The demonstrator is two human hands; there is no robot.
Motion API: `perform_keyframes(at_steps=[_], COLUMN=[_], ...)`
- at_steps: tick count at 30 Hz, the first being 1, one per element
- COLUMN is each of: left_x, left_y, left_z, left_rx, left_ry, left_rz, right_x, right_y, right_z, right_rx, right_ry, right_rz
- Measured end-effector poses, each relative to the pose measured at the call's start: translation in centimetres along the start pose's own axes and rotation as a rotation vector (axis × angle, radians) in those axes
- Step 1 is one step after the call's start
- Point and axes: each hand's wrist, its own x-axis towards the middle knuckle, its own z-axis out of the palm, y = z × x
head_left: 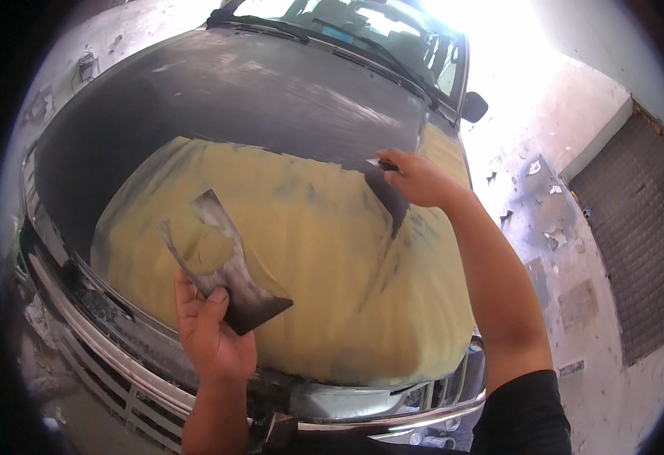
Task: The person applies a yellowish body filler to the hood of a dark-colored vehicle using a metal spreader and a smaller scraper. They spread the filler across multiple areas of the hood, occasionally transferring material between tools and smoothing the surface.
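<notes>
My left hand (214, 334) grips the lower edge of a dark, bent metal plate (250, 294), thumb on top. A lump of yellow body filler (214, 252) sits on that plate, which is held above the front of a car hood (309, 98). Closed around a small putty knife (378, 164), my right hand (421, 178) is over the hood's right half. The blade's pale tip shows at the fingers; the rest is mostly hidden. Yellow filler (302, 227) covers much of the hood's front, streaked with grey, and a bare dark patch lies below my right hand.
The windshield (347, 30) with its wipers and a side mirror (474, 107) are at the far end. A chrome front bumper (150, 379) runs along the near side. Right of the car, scraps (548, 201) litter the pale floor beside a dark quilted mat (635, 235).
</notes>
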Motion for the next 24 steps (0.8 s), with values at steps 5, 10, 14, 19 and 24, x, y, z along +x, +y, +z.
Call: perform_keyframes(at_steps=[5, 10, 14, 19, 24], left_x=[0.4, 0.1, 0.2, 0.4, 0.6], left_y=[-0.4, -0.4, -0.8, -1.1, -1.0], left_z=[-0.3, -0.6, -0.3, -0.8, -0.8], left_rx=[0.043, 0.118, 0.123, 0.124, 0.119], left_ry=[0.022, 0.038, 0.0, 0.004, -0.011], left_rz=[-0.019, -0.034, -0.014, -0.025, -0.009], right_x=[2.0, -2.9, -9.1, -14.4, -16.2], right_y=[-1.7, -6.9, -8.1, -8.1, -6.9], right_z=[1.2, 0.4, 0.7, 1.5, 2.0], right_rx=[0.06, 0.027, -0.046, -0.118, -0.127], right_ry=[-0.061, -0.247, -0.279, -0.248, -0.22], right_rz=[-0.054, -0.059, -0.147, -0.171, -0.259])
